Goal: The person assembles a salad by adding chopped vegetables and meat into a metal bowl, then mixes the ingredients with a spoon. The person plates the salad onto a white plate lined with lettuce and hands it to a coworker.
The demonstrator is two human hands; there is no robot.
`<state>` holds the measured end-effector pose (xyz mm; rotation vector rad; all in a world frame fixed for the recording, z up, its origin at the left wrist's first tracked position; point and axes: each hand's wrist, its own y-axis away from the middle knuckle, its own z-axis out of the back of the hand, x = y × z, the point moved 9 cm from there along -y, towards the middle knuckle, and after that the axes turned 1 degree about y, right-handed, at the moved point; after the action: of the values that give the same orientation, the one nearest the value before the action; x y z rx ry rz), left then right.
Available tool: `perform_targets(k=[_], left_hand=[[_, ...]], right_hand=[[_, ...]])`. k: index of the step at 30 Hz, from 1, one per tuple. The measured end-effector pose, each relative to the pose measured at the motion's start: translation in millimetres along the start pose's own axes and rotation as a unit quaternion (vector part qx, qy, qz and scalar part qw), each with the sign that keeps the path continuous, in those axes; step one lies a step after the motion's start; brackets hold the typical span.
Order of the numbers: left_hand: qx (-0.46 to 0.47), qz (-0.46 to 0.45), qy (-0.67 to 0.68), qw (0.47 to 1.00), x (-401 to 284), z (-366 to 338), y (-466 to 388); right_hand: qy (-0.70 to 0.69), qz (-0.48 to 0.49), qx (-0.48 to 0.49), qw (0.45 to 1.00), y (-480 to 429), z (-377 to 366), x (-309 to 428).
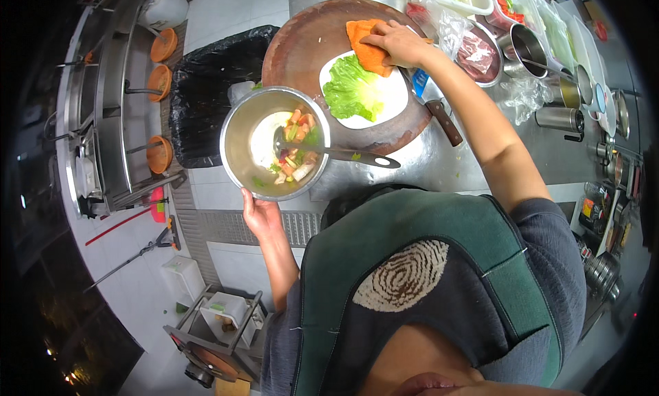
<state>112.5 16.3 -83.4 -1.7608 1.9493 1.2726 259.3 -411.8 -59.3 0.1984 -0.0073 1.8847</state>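
My left hand (pixel 262 218) holds a metal bowl (pixel 234 138) from below at its near rim. Chopped food pieces (pixel 298 161) and the head of a ladle lie in the bowl, and the ladle's dark handle (pixel 360 157) rests over the rim, pointing right. With my right hand (pixel 399 44) I grip an orange cloth (pixel 366 35) at the far edge of a white plate (pixel 394 100). A green lettuce leaf (pixel 347 89) covers the plate's left and middle. Under the plate is a round wooden chopping board (pixel 301 51). A cleaver with a brown handle (pixel 444 123) lies by its right edge.
A black-lined bin (pixel 206 97) stands left of the board. Raw meat (pixel 476 56) in a metal bowl, a metal pot (pixel 525 51), a plastic bag (pixel 525 94) and a lidded metal jug (pixel 558 119) stand on the steel counter (pixel 489 164) at right. Orange bowls (pixel 159 154) line the left side.
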Motion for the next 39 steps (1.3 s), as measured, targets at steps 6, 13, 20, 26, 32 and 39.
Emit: perform_targets(k=[6, 13, 20, 26, 32, 39], left_hand=[[-0.005, 0.012, 0.029, 1.000, 4, -2, -9], [-0.021, 0.001, 0.019, 1.000, 6, 5, -3], [-0.026, -0.016, 0.003, 1.000, 2, 7, 3], [-0.039, -0.038, -0.001, 0.999, -2, 5, 9], [-0.047, -0.042, -0.006, 0.998, -3, 6, 12], [-0.010, -0.026, -0.011, 1.000, 0, 5, 5]], right_hand=[[0.021, -0.020, 0.002, 1.000, -20, -11, 3], [-0.059, -0.060, -0.027, 0.996, -25, 8, -33], [-0.215, -0.118, -0.275, 0.930, 41, 92, -35], [-0.196, -0.069, -0.334, 0.920, 125, 153, 36], [-0.018, -0.170, -0.334, 0.927, 170, 113, 50], [0.086, -0.149, -0.038, 0.984, 137, 4, 67]])
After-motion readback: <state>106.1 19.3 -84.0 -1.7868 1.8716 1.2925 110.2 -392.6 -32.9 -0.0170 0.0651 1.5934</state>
